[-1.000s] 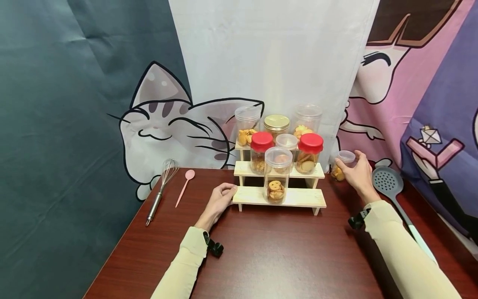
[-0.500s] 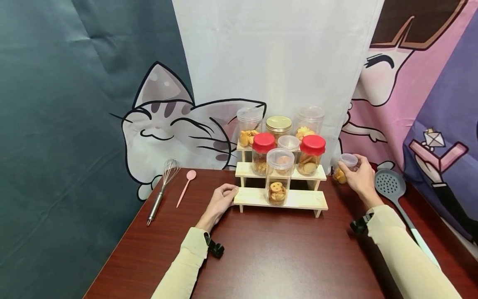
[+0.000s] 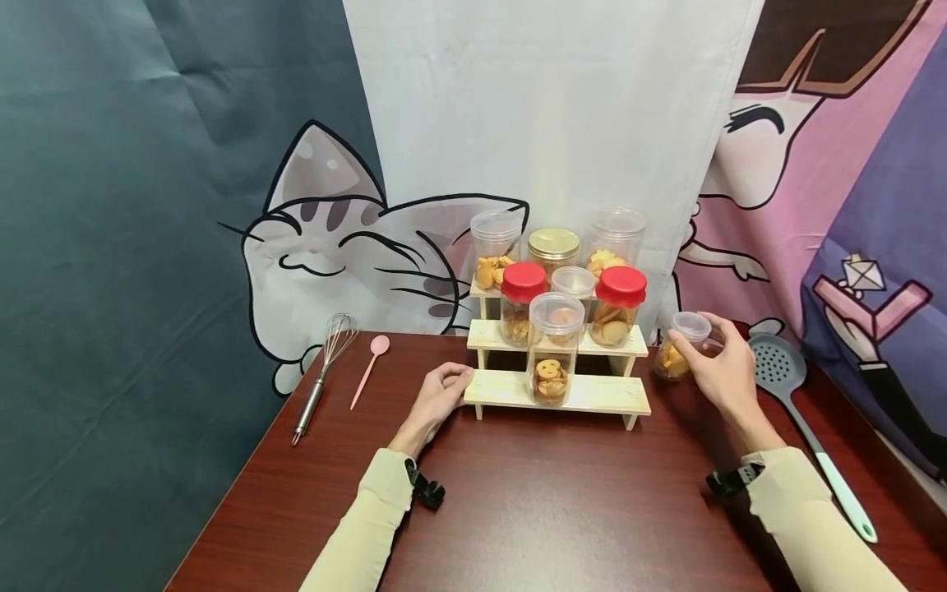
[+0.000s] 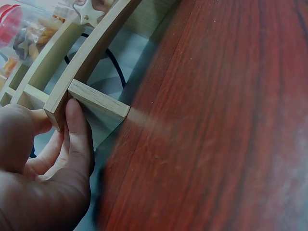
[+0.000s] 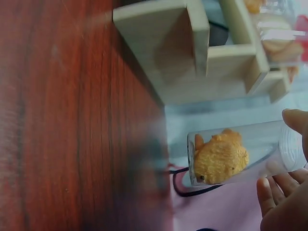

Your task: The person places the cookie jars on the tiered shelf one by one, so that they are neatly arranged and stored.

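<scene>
My left hand [image 3: 436,398] pinches the left end of the lowest board of a stepped wooden stand [image 3: 607,393]. Up close in the left wrist view, the thumb and fingers [image 4: 79,139] grip the board's corner [image 4: 57,108]. On the right, my right hand [image 3: 723,370] holds a small clear jar [image 3: 673,362] near its lid, between thumb and fingers. Yellow-brown snacks [image 5: 221,156] lie in the jar's lower part. A gap shows between the jar's base and the tabletop in the right wrist view.
The stand bears several jars: a tall clear cookie jar [image 3: 551,353] in front, two red-lidded jars [image 3: 524,304] on the middle tier, a gold-lidded jar [image 3: 553,247] behind. A whisk [image 3: 323,378] and pink spoon [image 3: 370,370] lie left. A slotted skimmer [image 3: 802,411] lies right.
My right hand has drawn the small jar slightly towards me, away from the backdrop. The left hand keeps its grip on the stand, which has not moved.
</scene>
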Demonstrator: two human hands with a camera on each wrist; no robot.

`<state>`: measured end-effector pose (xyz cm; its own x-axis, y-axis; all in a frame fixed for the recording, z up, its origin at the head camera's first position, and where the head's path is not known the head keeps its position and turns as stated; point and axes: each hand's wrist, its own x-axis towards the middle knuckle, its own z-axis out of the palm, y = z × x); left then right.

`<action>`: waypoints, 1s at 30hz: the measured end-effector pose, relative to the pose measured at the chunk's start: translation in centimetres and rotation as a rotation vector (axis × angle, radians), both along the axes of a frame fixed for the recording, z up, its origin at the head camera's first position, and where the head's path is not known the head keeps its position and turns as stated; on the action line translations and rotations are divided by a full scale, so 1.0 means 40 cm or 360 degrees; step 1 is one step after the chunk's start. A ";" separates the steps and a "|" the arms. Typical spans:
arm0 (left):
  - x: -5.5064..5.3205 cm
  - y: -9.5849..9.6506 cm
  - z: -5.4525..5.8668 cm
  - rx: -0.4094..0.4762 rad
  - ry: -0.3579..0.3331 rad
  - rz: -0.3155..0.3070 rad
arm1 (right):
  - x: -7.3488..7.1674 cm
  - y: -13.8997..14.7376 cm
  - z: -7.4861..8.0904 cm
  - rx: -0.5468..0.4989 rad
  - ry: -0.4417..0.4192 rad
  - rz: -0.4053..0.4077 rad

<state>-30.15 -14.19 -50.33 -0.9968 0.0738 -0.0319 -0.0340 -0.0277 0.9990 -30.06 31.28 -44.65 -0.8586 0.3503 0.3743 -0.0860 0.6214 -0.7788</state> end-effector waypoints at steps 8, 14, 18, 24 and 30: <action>-0.001 -0.002 0.000 -0.0019 -0.0001 0.0000 | 0.062 -0.037 0.038 -0.0024 0.0151 0.0094; -0.003 -0.003 0.002 -0.0022 -0.0009 0.0003 | 0.098 -0.076 0.071 -0.0099 0.0299 0.0130; -0.006 -0.003 0.004 -0.0048 -0.0011 0.0006 | 0.121 -0.109 0.096 -0.0103 0.0341 0.0176; -0.006 -0.003 0.005 -0.0055 -0.0017 -0.0007 | 0.164 -0.179 0.124 -0.0044 0.0343 0.0346; -0.007 -0.004 -0.001 -0.0058 -0.0023 -0.0005 | 0.151 -0.211 0.094 -0.0035 0.0305 0.0460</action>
<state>-30.42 -14.37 -50.36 -0.9960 0.0752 -0.0492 -0.0487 0.0087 0.9988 -24.01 22.83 -40.89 -0.8385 0.1126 0.5332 -0.4018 0.5333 -0.7444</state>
